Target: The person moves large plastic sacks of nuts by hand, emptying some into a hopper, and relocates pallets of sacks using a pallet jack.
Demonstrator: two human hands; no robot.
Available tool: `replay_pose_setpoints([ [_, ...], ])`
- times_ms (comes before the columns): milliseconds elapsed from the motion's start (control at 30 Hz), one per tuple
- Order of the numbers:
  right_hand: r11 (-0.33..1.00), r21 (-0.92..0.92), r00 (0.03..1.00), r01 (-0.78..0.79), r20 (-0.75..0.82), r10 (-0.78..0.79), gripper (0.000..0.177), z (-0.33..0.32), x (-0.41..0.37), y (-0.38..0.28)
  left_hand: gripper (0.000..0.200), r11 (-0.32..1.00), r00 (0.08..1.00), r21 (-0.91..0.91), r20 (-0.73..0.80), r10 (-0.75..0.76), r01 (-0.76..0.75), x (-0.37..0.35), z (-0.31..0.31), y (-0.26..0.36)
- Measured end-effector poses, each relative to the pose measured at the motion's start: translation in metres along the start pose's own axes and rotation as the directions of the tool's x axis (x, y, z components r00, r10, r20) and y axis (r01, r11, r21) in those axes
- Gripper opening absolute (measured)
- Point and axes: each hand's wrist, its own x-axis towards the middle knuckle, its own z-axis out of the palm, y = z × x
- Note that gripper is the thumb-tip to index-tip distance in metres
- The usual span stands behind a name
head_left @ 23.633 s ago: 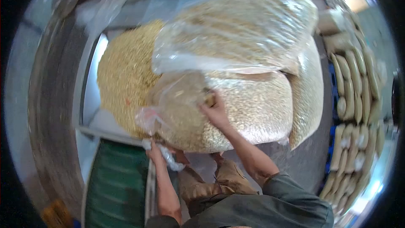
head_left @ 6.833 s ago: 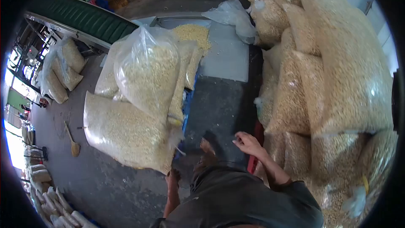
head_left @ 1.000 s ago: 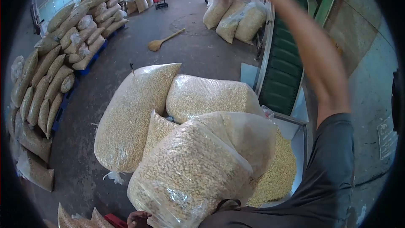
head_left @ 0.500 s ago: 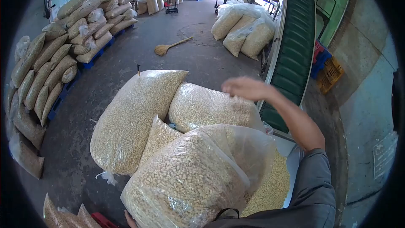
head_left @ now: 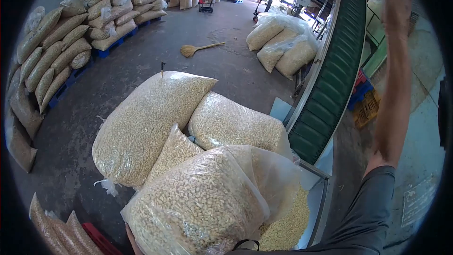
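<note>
A large clear plastic sack of pale cashew kernels (head_left: 203,203) lies tilted in front of me, its loose mouth towards the right. Against its lower left side is my left hand (head_left: 130,237), mostly hidden behind the sack, with only a sliver showing. Loose kernels (head_left: 288,219) lie in a metal hopper (head_left: 319,208) beside the sack's mouth. My right hand (head_left: 397,2) is raised high at the upper right, away from the sack. Its fingers are cut off by the view's edge, and I see nothing in it.
More filled sacks (head_left: 151,127) stand just beyond. A green ribbed conveyor belt (head_left: 325,99) rises from the hopper. Stacked sacks (head_left: 61,52) on pallets line the left. A broom (head_left: 188,50) lies on the floor. Yellow crates (head_left: 367,108) sit right of the conveyor.
My right hand has swung from above the sacks up and to the right. The view has shifted slightly. The sack by my left hand keeps about the same pose.
</note>
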Motion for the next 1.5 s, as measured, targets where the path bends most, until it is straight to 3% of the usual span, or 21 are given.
replay_pose_setpoints([
  [100, 0.961, -0.189, 0.963, 0.202, -0.138, -0.23, 0.057, 0.009, 0.013, -0.02, 0.028, 1.0, 1.0, -0.006, -0.004, -0.006, 0.006, 0.003, 0.001, 0.0],
  [200, 0.948, -0.254, 0.939, 0.192, -0.233, -0.253, 0.059, 0.017, 0.033, -0.021, 0.028, 1.0, 1.0, -0.006, 0.003, -0.009, 0.009, 0.005, -0.002, 0.0],
  [367, 0.859, -0.411, 0.725, 0.306, -0.484, -0.49, 0.055, 0.04, 0.058, -0.015, 0.029, 1.0, 1.0, -0.002, 0.002, -0.02, 0.02, 0.009, 0.0, -0.002],
  [433, 0.626, -0.617, 0.583, 0.477, -0.311, -0.751, 0.05, 0.034, 0.085, 0.027, 0.03, 1.0, 1.0, -0.004, 0.004, -0.021, 0.021, 0.012, 0.002, -0.004],
  [500, 0.709, -0.582, 0.884, 0.398, 0.038, -0.466, 0.045, 0.066, 0.066, 0.053, 0.03, 1.0, 1.0, -0.001, 0.008, -0.026, 0.026, 0.014, 0.003, -0.006],
  [533, 0.71, -0.56, 0.892, 0.427, 0.388, -0.231, 0.043, 0.083, 0.044, 0.062, 0.03, 1.0, 1.0, 0.006, 0.011, -0.027, 0.027, 0.015, 0.004, -0.006],
  [600, 0.889, -0.356, 0.371, 0.289, 0.897, 0.238, 0.04, 0.115, -0.026, 0.068, 0.031, 0.999, 0.999, 0.014, 0.023, -0.033, 0.033, 0.019, 0.005, -0.007],
  [667, 0.952, -0.292, -0.197, 0.089, 0.932, 0.304, 0.037, 0.121, -0.145, 0.032, 0.031, 0.999, 0.999, 0.015, 0.028, -0.032, 0.031, 0.022, 0.002, -0.005],
  [700, 0.959, -0.277, -0.383, 0.063, 0.88, 0.28, 0.036, 0.118, -0.206, 0.01, 0.032, 0.999, 0.999, 0.013, 0.033, -0.033, 0.033, 0.024, 0.002, -0.004],
  [733, 0.973, -0.229, -0.52, 0.028, 0.828, 0.21, 0.035, 0.112, -0.269, -0.009, 0.032, 1.0, 0.999, 0.011, 0.039, -0.028, 0.028, 0.025, -0.001, -0.005],
  [767, 0.963, -0.115, -0.642, -0.243, 0.763, -0.07, 0.034, 0.087, -0.334, -0.03, 0.032, 1.0, 0.999, 0.003, 0.041, -0.027, 0.027, 0.027, 0.0, -0.004],
  [833, 0.628, -0.288, -0.687, -0.723, 0.396, -0.609, 0.032, 0.036, -0.46, -0.071, 0.033, 1.0, 0.999, 0.004, 0.044, -0.019, 0.019, 0.028, -0.004, -0.002],
  [867, 0.706, -0.429, -0.824, -0.564, 0.242, -0.512, 0.029, 0.025, -0.44, -0.108, 0.033, 1.0, 0.999, 0.007, 0.043, -0.016, 0.016, 0.028, -0.005, -0.002],
  [1000, 0.334, -0.492, -0.59, -0.804, 0.591, -0.55, 0.036, -0.025, -0.509, -0.109, 0.035, 0.999, 0.999, 0.039, 0.034, -0.005, 0.003, 0.029, -0.004, 0.002],
  [1033, 0.331, -0.402, -0.465, -0.854, 0.875, -0.135, 0.042, -0.04, -0.525, -0.104, 0.035, 0.999, 0.999, 0.046, 0.033, -0.003, 0.001, 0.03, -0.003, 0.004],
  [1067, 0.377, -0.317, -0.204, -0.87, 0.929, 0.309, 0.049, -0.054, -0.543, -0.099, 0.036, 0.999, 0.999, 0.054, 0.032, 0.002, -0.004, 0.034, -0.001, 0.006],
  [1167, 0.251, -0.662, -0.391, -0.706, 0.66, 0.641, 0.066, -0.101, -0.608, -0.094, 0.037, 0.998, 1.0, 0.06, 0.03, 0.006, -0.008, 0.044, 0.0, 0.01],
  [1267, 0.302, -0.682, -0.458, -0.666, 0.694, 0.555, 0.078, -0.117, -0.645, -0.129, 0.038, 0.998, 0.999, 0.066, 0.032, 0.007, -0.009, 0.056, 0.003, 0.012],
  [1300, 0.443, -0.705, -0.426, -0.553, 0.697, 0.577, 0.085, -0.115, -0.648, -0.14, 0.038, 0.998, 0.999, 0.064, 0.032, 0.004, -0.006, 0.06, 0.003, 0.011],
  [1433, 0.373, -0.777, -0.478, -0.507, 0.613, 0.629, 0.084, -0.092, -0.623, -0.157, 0.04, 0.998, 0.999, 0.069, 0.04, 0.004, -0.007, 0.075, 0.004, 0.014],
  [1500, 0.387, -0.761, -0.404, -0.52, 0.619, 0.674, 0.082, -0.083, -0.625, -0.163, 0.041, 0.997, 0.999, 0.078, 0.049, 0.007, -0.011, 0.084, 0.002, 0.016],
])
